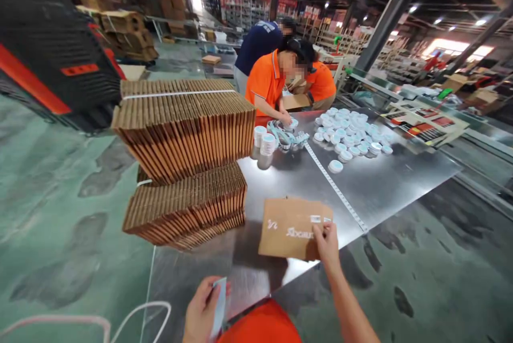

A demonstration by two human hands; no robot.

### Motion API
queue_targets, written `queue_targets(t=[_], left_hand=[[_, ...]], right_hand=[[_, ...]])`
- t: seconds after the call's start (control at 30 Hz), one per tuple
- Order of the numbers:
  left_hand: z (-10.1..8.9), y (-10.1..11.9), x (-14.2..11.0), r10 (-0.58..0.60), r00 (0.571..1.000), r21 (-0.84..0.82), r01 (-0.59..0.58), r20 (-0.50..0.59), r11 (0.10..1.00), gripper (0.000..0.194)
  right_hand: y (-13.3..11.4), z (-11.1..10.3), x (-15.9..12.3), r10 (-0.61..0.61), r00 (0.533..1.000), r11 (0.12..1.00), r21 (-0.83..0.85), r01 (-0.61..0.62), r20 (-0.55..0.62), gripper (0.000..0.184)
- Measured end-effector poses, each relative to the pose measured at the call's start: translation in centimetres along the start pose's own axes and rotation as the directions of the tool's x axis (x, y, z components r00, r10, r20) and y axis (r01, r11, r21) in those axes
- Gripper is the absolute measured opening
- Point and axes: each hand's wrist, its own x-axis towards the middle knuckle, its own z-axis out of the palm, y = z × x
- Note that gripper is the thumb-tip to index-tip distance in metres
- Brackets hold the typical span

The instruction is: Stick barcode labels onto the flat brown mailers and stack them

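Note:
My right hand (329, 244) grips the right edge of a flat brown cardboard piece (282, 220) with white printing, thumb on top. Small white labels (316, 219) sit at its upper right, close to my fingertips. The cardboard is over the metal table (256, 279); whether several pieces are layered there I cannot tell. Lower down, near the table's front edge, my left hand (202, 305) is closed on a narrow light blue strip (219, 305), thumb against its side.
Bundled folded cardboard (184, 134) is stacked at the left in two tiers. Round white tubs (344, 134) lie across the far table, and more are stacked (267, 144) beside a label strip (334, 188). Co-workers in orange (262, 78) and navy (258, 44) bend at the far side.

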Motion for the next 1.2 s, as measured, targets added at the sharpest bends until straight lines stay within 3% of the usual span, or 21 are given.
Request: queue_targets(t=[0.1,0.17,0.23,0.3,0.33,0.4,0.47,0.53,0.7,0.8,0.9,1.03,1.2], left_hand=[[0.9,2.1,-0.1,0.084,0.996,-0.131,-0.078,0.041,0.988,0.031],[0.9,3.4,0.0,0.122,0.990,-0.157,-0.110,0.066,0.981,0.026],[0.5,4.4,0.1,0.138,0.989,-0.155,-0.129,0.048,0.979,0.023],[0.1,5.0,0.1,0.148,0.989,-0.150,-0.145,0.007,0.978,0.021],[-0.1,5.1,0.0,0.153,0.988,-0.151,-0.153,-0.012,0.977,0.020],[-0.5,5.1,-0.3,0.169,0.985,-0.166,-0.173,-0.036,0.971,0.022],[-0.9,4.8,-0.7,0.180,0.982,-0.204,-0.189,-0.060,0.961,0.023],[-1.4,4.5,-1.0,0.179,0.980,-0.240,-0.195,-0.087,0.951,0.021],[-3.1,4.3,-1.4,0.143,0.984,-0.217,-0.163,-0.103,0.963,0.032],[-4.2,4.4,-1.6,0.129,0.983,-0.220,-0.155,-0.130,0.963,0.036],[-5.3,4.7,-1.7,0.114,0.981,-0.211,-0.146,-0.157,0.966,0.025],[-6.9,5.5,-1.6,0.048,0.975,-0.310,-0.115,-0.216,0.944,0.027],[-8.8,6.7,-1.4,0.060,0.956,-0.382,-0.171,-0.286,0.908,0.035]], right_hand=[[0.3,-2.7,4.1,0.145,0.973,0.932,-0.305,-0.196,-0.182,0.032],[0.0,-1.7,4.1,0.036,0.974,0.878,-0.459,-0.137,-0.222,0.032],[-0.8,1.0,1.7,-0.126,0.982,0.903,-0.426,0.054,-0.144,0.036],[-2.3,4.3,-2.5,-0.164,0.983,0.968,-0.181,0.176,0.081,0.036],[-3.3,6.0,-4.9,-0.148,0.959,0.987,-0.028,0.160,0.243,0.034],[-5.5,8.9,-9.4,-0.165,0.811,0.979,0.193,0.065,0.562,0.029],[-7.7,10.9,-12.9,-0.218,0.674,0.958,0.287,0.009,0.705,0.023],[-9.4,12.0,-15.0,-0.246,0.624,0.947,0.321,-0.009,0.742,0.018],[-10.7,12.3,-16.2,-0.257,0.570,0.949,0.316,-0.005,0.780,0.013],[-11.0,12.5,-15.8,-0.268,0.566,0.951,0.307,0.026,0.780,0.014],[-11.7,12.7,-14.7,-0.264,0.608,0.958,0.278,0.074,0.749,0.017],[-12.7,13.1,-13.1,-0.277,0.657,0.956,0.269,0.117,0.701,0.018],[-13.3,12.9,-12.4,-0.338,0.631,0.938,0.302,0.168,0.698,0.019]])
